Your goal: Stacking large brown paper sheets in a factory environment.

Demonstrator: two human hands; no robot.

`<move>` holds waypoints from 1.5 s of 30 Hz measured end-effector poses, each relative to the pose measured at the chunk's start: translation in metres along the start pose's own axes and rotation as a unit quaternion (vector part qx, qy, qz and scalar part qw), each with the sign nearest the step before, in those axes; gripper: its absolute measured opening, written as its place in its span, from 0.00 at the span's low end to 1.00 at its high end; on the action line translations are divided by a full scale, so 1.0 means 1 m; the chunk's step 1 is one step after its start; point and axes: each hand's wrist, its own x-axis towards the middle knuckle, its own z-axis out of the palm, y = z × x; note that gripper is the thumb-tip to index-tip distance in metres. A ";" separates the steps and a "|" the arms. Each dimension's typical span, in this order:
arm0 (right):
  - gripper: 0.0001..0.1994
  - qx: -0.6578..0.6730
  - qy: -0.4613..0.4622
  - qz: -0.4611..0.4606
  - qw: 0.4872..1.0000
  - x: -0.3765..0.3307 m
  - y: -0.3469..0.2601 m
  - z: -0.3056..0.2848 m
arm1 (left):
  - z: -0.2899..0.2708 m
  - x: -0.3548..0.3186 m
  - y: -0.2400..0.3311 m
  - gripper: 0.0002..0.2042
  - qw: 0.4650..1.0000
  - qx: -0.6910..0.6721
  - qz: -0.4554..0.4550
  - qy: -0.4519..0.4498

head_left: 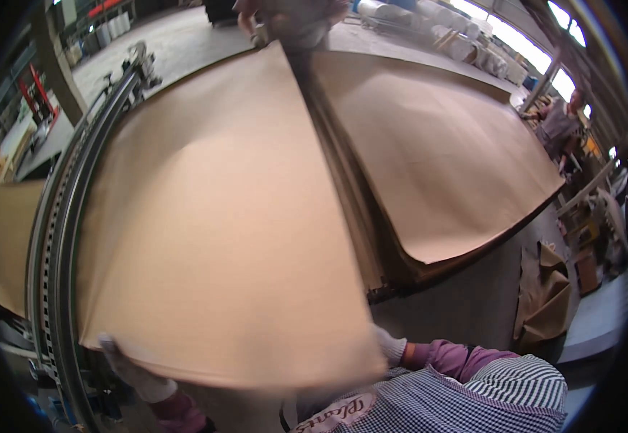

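A large brown sheet (220, 231) lies from the centre toward nine o'clock, its near edge slightly blurred. At eight o'clock the gloved left hand (138, 369) has its grip pinching the sheet's near corner. At five o'clock the gloved right hand (391, 345) meets the other near corner; its fingers are hidden, so I cannot tell how that grip stands. Beside the sheet, at two o'clock, is a stack of brown sheets (444, 159). A dark metal rail (68, 238) runs along nine o'clock. A co-worker (296, 22) stands at twelve, and crumpled brown material (545, 303) lies at four.
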 end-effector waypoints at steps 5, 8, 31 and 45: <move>0.19 -0.346 0.321 -0.396 0.788 -0.015 -0.017 -0.158 | 0.145 0.022 -0.047 0.24 0.928 0.209 0.109 -0.289; 0.12 -0.572 0.309 -0.416 0.636 -0.008 0.039 -0.255 | 0.175 0.014 -0.089 0.25 0.942 0.173 0.025 -0.287; 0.35 -0.455 0.115 -0.294 0.833 -0.030 0.117 -0.242 | 0.302 -0.071 -0.345 0.32 0.976 0.179 -0.113 0.056; 0.11 -0.392 0.271 -0.422 0.771 -0.100 0.068 -0.245 | 0.281 -0.079 -0.421 0.25 0.735 0.647 -0.193 -0.068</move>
